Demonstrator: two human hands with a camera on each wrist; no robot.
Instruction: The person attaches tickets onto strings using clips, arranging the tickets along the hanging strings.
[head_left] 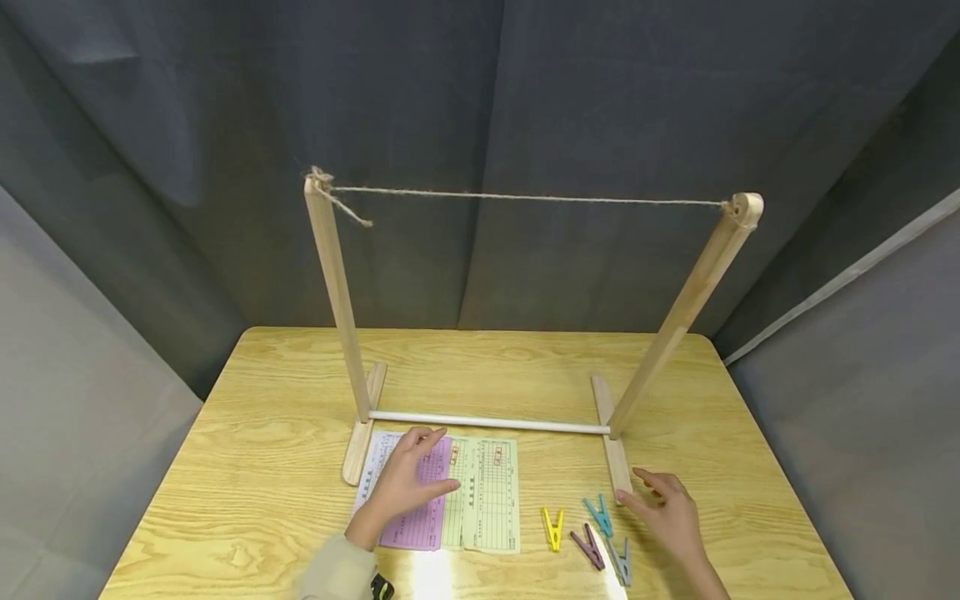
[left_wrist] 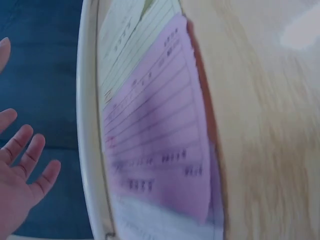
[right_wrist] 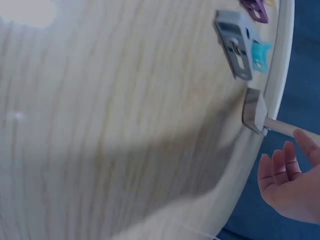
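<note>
My left hand [head_left: 408, 483] hovers over a purple printed slip [head_left: 416, 521], thumb and fingers spread, holding nothing. Pale green slips [head_left: 491, 500] lie to the right of the purple one, and a white slip [head_left: 369, 475] shows at its left. In the left wrist view the purple slip [left_wrist: 155, 120] has a torn-looking edge. My right hand [head_left: 667, 512] is at the front end of the rack's right wooden foot [head_left: 617, 467], fingers loosely bent and nothing gripped. Left of it lie a teal clothespin [head_left: 600, 515], a grey one [head_left: 621, 562], a purple one [head_left: 588, 547] and a yellow one [head_left: 553, 530].
A wooden rack stands on the table [head_left: 247, 500], with a left post [head_left: 336, 300], a right post [head_left: 682, 312] and a white rod [head_left: 487, 422] low between them. Twine [head_left: 525, 197] is strung between the post tops. Dark curtains [head_left: 375, 108] hang behind.
</note>
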